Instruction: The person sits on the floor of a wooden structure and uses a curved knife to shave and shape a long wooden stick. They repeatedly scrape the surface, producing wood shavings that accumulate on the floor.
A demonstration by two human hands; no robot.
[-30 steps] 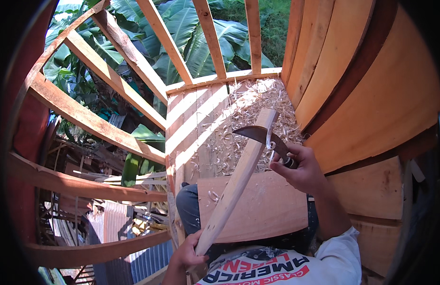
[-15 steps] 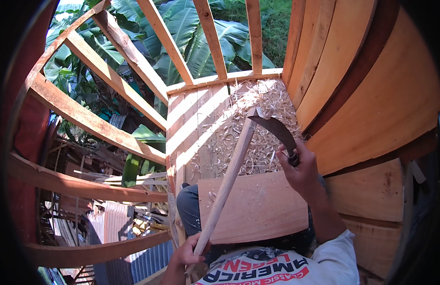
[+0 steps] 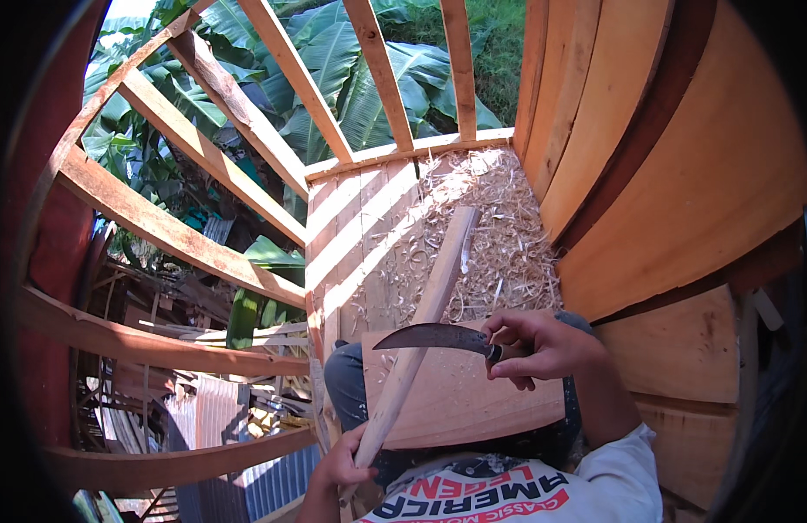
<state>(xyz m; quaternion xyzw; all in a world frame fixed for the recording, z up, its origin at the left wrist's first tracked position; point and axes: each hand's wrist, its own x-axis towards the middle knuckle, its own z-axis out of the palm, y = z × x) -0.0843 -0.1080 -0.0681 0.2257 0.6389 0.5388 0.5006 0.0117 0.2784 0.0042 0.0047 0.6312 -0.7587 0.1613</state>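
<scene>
The right hand (image 3: 543,349) was clenched around the handle of a curved knife (image 3: 434,337), whose dark blade pointed left and lay across a long pale wooden stick (image 3: 425,318). The left hand (image 3: 342,466) grasped the stick's lower end near the person's chest, while its upper end rested on the shaving-strewn plank floor (image 3: 360,235). The stick ran over a flat wooden board (image 3: 460,401) on the lap, near that board's left edge. Curled wood shavings (image 3: 499,235) lay heaped at the floor's far right corner, beside the curved plank wall (image 3: 682,174).

To shave well, the blade probably needed a shallow angle along the grain, pushed away from the body, with the left grip kept below the edge and the stick braced firmly.
</scene>
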